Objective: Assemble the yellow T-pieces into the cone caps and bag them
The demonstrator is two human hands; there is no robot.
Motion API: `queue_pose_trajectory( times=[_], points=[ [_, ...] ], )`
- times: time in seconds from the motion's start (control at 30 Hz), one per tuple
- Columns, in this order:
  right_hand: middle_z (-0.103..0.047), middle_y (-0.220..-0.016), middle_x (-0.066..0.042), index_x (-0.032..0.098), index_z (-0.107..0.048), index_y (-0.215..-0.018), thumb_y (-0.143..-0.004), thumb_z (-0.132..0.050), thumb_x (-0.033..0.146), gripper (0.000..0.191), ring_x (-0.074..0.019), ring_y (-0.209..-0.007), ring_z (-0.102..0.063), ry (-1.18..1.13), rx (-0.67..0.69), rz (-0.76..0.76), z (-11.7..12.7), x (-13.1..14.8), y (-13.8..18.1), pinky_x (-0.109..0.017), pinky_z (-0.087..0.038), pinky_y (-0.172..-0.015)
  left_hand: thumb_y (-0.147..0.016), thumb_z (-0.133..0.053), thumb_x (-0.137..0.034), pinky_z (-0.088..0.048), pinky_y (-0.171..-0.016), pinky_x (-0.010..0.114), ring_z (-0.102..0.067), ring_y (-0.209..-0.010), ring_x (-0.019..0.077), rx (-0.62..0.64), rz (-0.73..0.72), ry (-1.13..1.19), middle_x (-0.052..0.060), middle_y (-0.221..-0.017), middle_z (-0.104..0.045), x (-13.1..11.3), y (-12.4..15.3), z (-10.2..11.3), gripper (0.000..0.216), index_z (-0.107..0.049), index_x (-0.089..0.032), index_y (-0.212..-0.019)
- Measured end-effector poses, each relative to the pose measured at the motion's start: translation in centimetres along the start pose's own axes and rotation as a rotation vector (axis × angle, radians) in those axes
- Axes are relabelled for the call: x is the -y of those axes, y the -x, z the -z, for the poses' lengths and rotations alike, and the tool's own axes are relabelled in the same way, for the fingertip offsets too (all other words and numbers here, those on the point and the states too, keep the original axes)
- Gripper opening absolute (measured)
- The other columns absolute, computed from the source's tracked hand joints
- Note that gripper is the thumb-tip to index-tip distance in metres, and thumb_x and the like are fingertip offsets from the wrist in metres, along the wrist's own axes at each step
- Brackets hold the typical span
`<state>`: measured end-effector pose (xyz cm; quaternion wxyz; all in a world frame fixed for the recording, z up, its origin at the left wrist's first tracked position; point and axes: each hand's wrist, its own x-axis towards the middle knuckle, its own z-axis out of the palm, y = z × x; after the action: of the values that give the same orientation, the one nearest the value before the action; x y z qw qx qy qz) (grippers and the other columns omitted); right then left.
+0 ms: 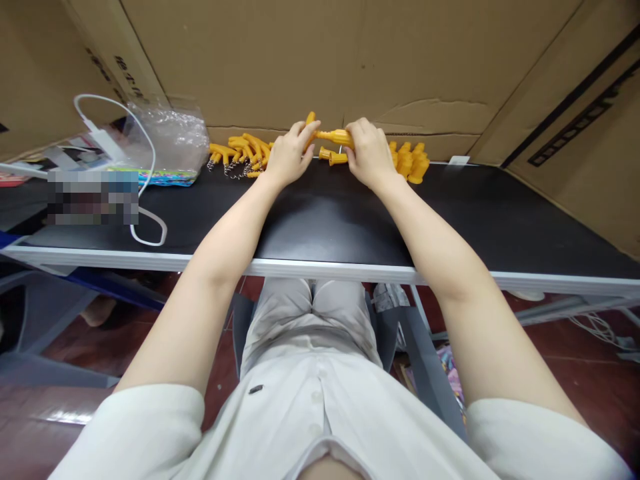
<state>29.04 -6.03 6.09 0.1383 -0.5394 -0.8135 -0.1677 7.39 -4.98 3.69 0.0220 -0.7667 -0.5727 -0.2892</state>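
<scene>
At the far side of the black table, both hands meet around yellow plastic parts. My left hand (289, 155) is closed on a yellow corkscrew handle (311, 118); its metal spiral is out of sight. My right hand (371, 151) grips a ridged yellow sleeve (340, 137), whose narrow end points at the handle and seems to meet it. Left of my left hand lie several yellow corkscrews (245, 148) with bare metal spirals. Several yellow sleeves (413, 162) stand just right of my right hand, and a few loose ones (334, 157) lie beneath the held sleeve.
Cardboard walls (310, 60) close off the back and sides of the black table (330, 227). To the left are a clear plastic bag (173, 137), a white cable (150, 150) and colourful packets (170, 177). A small white piece (459, 161) lies at the back right.
</scene>
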Motion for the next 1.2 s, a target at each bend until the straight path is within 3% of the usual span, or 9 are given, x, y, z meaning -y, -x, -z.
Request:
queue_pose_trajectory(
  times=[0.17, 0.33, 0.5, 0.73, 0.87, 1.0, 1.2],
  points=[
    [-0.055, -0.171, -0.022, 0.018, -0.05, -0.171, -0.118, -0.019, 0.029, 0.062, -0.0387, -0.154, -0.053, 0.024, 0.016, 0.053, 1.1, 0.9, 0.6, -0.053, -0.044, -0.12, -0.109, -0.05, -0.031, -0.048, -0.134, 0.046, -0.066, -0.154, 0.0362, -0.039, 0.015, -0.045, 0.013, -0.17, -0.065, 0.6, -0.3, -0.2, 0.064, -0.055, -0.031, -0.173],
    [-0.061, -0.164, -0.025, 0.012, -0.055, -0.166, -0.119, -0.031, 0.034, 0.057, -0.0451, -0.153, -0.053, 0.03, 0.024, 0.077, 0.4, 1.2, 0.8, -0.058, -0.039, -0.123, -0.103, -0.059, -0.029, -0.051, -0.13, 0.049, -0.069, -0.148, 0.0379, -0.032, 0.017, -0.078, 0.012, -0.153, -0.075, 0.8, -0.1, 0.0, 0.055, -0.066, -0.032, -0.157],
    [-0.062, -0.163, -0.026, 0.008, -0.057, -0.163, -0.119, -0.029, 0.03, 0.056, -0.0454, -0.153, -0.053, -0.007, 0.034, 0.094, -0.4, 1.3, 0.5, -0.06, -0.034, -0.126, -0.1, -0.062, -0.027, -0.053, -0.128, 0.049, -0.07, -0.147, 0.0383, -0.066, -0.017, -0.076, 0.012, -0.154, -0.075, 0.3, -0.1, -0.1, 0.053, -0.067, -0.032, -0.152],
    [-0.064, -0.161, -0.024, 0.014, -0.053, -0.167, -0.114, -0.026, 0.016, 0.06, -0.0397, -0.15, -0.057, 0.039, 0.026, 0.044, 1.6, 1.7, 1.1, -0.055, -0.036, -0.125, -0.097, -0.063, -0.026, -0.056, -0.122, 0.048, -0.075, -0.138, 0.0371, -0.083, -0.055, -0.047, 0.011, -0.144, -0.08, -0.3, -0.1, -0.4, 0.051, -0.068, -0.029, -0.148],
    [-0.06, -0.167, -0.022, 0.015, -0.049, -0.17, -0.115, -0.033, 0.024, 0.058, -0.042, -0.152, -0.054, 0.017, 0.033, 0.088, 1.6, 1.5, 1.1, -0.057, -0.035, -0.124, -0.097, -0.062, -0.029, -0.056, -0.123, 0.052, -0.074, -0.14, 0.039, -0.084, -0.03, -0.055, 0.012, -0.148, -0.078, -0.3, -0.1, -0.2, 0.051, -0.068, -0.029, -0.148],
    [-0.062, -0.165, -0.025, 0.01, -0.056, -0.162, -0.116, -0.031, 0.026, 0.055, -0.0445, -0.152, -0.055, 0.0, 0.061, 0.11, 1.0, 1.2, 0.8, -0.062, -0.032, -0.126, -0.095, -0.064, -0.029, -0.056, -0.122, 0.051, -0.074, -0.139, 0.0389, -0.087, -0.03, -0.076, 0.011, -0.147, -0.079, 0.0, -0.1, -0.3, 0.053, -0.068, -0.03, -0.148],
    [-0.063, -0.167, -0.02, 0.019, -0.058, -0.162, -0.112, -0.018, 0.023, 0.064, -0.0396, -0.155, -0.053, 0.034, 0.005, 0.058, 2.6, 1.3, 1.1, -0.064, -0.035, -0.13, -0.096, -0.065, -0.031, -0.056, -0.124, 0.051, -0.076, -0.135, 0.0374, -0.118, -0.063, -0.042, 0.01, -0.14, -0.081, -0.2, -0.3, -0.8, 0.051, -0.068, -0.03, -0.147]
  ],
)
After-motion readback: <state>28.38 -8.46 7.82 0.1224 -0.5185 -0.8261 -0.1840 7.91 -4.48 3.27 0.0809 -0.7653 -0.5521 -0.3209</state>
